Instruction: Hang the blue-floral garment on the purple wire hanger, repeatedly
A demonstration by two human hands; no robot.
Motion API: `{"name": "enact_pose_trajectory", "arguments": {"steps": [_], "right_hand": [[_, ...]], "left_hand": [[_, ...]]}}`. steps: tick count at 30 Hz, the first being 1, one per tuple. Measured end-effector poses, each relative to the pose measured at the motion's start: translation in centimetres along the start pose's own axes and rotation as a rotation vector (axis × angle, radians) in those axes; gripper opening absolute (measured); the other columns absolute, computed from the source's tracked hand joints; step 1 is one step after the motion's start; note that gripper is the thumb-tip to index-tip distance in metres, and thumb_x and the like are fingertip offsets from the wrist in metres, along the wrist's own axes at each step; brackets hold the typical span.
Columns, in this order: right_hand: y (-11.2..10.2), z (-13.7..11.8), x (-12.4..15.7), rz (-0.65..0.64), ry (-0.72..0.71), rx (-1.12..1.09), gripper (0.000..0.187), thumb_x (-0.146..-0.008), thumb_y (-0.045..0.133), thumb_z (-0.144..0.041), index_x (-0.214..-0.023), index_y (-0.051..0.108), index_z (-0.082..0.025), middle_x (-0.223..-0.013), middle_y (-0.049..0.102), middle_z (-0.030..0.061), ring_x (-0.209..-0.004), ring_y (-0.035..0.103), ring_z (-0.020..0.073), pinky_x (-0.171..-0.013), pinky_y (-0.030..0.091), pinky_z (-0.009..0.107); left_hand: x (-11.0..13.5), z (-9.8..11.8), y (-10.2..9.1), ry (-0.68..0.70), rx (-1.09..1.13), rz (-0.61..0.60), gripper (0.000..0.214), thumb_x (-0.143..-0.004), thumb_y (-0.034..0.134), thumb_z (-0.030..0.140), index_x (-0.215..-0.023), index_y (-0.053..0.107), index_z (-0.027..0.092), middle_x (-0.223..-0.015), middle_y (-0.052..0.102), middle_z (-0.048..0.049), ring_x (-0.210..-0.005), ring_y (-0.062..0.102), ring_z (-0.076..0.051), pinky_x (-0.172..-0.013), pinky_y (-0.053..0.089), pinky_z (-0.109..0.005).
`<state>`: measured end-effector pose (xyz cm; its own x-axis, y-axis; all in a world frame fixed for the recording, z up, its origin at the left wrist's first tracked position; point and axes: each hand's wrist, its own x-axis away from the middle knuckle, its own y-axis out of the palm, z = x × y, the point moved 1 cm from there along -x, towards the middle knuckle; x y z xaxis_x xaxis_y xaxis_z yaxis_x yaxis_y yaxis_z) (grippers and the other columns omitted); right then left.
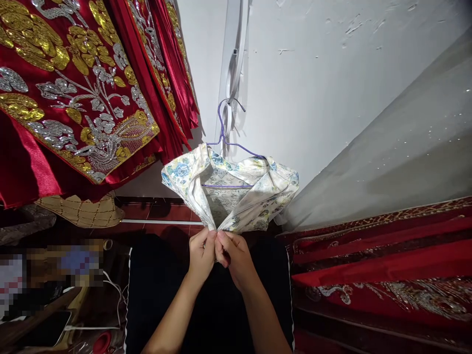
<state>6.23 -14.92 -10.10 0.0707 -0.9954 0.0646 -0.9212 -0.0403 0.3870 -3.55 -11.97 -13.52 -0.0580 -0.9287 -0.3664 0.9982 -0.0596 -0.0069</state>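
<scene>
A white garment with blue and yellow flowers (254, 209) hangs by its shoulders on a thin purple wire hanger (221, 123). The hanger's hook catches on a pale bracket (234, 73) at the wall. Low on the garment's front opening, my left hand (202, 248) pinches one edge between thumb and fingers. Right beside it, thumb almost touching, my right hand (232, 250) pinches the other edge. Both hands are closed on the cloth where the two edges meet. Any fastener there is hidden by my fingers. Above them the neckline gapes, showing the patterned inside and the hanger's lower bar.
Red garments with gold and silver sequins (84, 88) hang at upper left. At right are a sheer sparkly white fabric (405, 157) and red embroidered cloth (387, 275). A phone (44, 329) with a white cable (96, 328) lies at lower left. Dark-clothed legs (158, 290) are below.
</scene>
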Motion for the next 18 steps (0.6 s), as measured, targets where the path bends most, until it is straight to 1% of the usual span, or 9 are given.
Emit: {"name": "enact_pose_trajectory", "arguments": {"steps": [3,6,7,9,11,14,16,18], "right_hand": [[0.0,-1.0,-0.5,0.075,-0.029,-0.059,0.046,-0.092,0.060,-0.050,-0.060,0.050,-0.018,-0.042,0.039,-0.0069,-0.041,0.029,0.0056,-0.047,0.022,0.024],[-0.4,-3.6,-2.0,0.156,-0.067,-0.069,0.042,-0.088,0.066,-0.047,-0.061,0.053,-0.017,-0.041,0.038,-0.0071,-0.040,0.029,0.0049,-0.045,0.019,0.023],[-0.6,-4.8,-2.7,0.161,-0.073,-0.061,0.040,-0.086,0.068,-0.046,-0.062,0.054,-0.017,-0.041,0.039,-0.0071,-0.039,0.028,0.0046,-0.043,0.017,0.022],[-0.9,-7.6,-4.5,0.133,-0.081,-0.029,0.038,-0.082,0.071,-0.045,-0.063,0.055,-0.017,-0.041,0.039,-0.0074,-0.038,0.027,0.0041,-0.041,0.015,0.022],[-1.1,-10.5,-6.4,0.095,-0.106,0.015,0.036,-0.080,0.073,-0.043,-0.064,0.054,-0.017,-0.042,0.038,-0.0080,-0.038,0.026,0.0039,-0.039,0.016,0.021],[-0.8,-14.1,-8.9,0.095,-0.196,0.051,0.033,-0.081,0.072,-0.040,-0.066,0.053,-0.018,-0.043,0.038,-0.0087,-0.038,0.026,0.0037,-0.037,0.016,0.020],[-0.4,-15.6,-9.9,0.119,-0.274,0.057,0.032,-0.083,0.070,-0.041,-0.068,0.053,-0.019,-0.044,0.040,-0.0086,-0.037,0.027,0.0035,-0.037,0.015,0.019],[0.2,-16.0,-10.3,0.125,-0.322,0.080,0.033,-0.085,0.069,-0.043,-0.068,0.054,-0.019,-0.045,0.043,-0.0079,-0.037,0.029,0.0034,-0.037,0.016,0.019]], "left_hand": [[0.2,0.0,0.1,0.035,-0.051,-0.003,0.042,-0.101,0.046,0.033,-0.062,0.041,0.018,-0.056,0.037,0.0039,-0.052,0.034,-0.010,-0.053,0.028,-0.026],[0.5,-0.1,0.4,0.011,-0.070,-0.004,0.043,-0.101,0.047,0.033,-0.062,0.035,0.019,-0.060,0.030,0.0041,-0.055,0.030,-0.010,-0.054,0.025,-0.027],[0.6,-0.2,0.6,-0.009,-0.062,0.004,0.043,-0.101,0.046,0.034,-0.063,0.032,0.019,-0.061,0.028,0.0041,-0.057,0.028,-0.011,-0.055,0.024,-0.027],[0.6,-0.4,1.0,-0.051,-0.040,0.023,0.043,-0.101,0.045,0.036,-0.065,0.029,0.020,-0.063,0.025,0.0040,-0.058,0.026,-0.011,-0.055,0.022,-0.028],[0.5,-0.6,1.4,-0.080,-0.024,0.029,0.044,-0.101,0.045,0.039,-0.065,0.027,0.020,-0.064,0.024,0.0039,-0.059,0.025,-0.011,-0.055,0.021,-0.028],[0.3,-0.7,2.0,-0.094,-0.019,0.032,0.045,-0.101,0.045,0.042,-0.065,0.027,0.021,-0.064,0.023,0.0037,-0.059,0.025,-0.012,-0.056,0.021,-0.029],[0.3,-0.7,2.3,-0.111,-0.012,0.019,0.046,-0.100,0.046,0.044,-0.065,0.028,0.021,-0.064,0.024,0.0030,-0.059,0.026,-0.013,-0.056,0.022,-0.029],[0.5,-0.7,2.4,-0.146,0.001,0.004,0.047,-0.099,0.048,0.047,-0.064,0.028,0.021,-0.064,0.025,0.0024,-0.059,0.027,-0.014,-0.056,0.023,-0.030]]}}
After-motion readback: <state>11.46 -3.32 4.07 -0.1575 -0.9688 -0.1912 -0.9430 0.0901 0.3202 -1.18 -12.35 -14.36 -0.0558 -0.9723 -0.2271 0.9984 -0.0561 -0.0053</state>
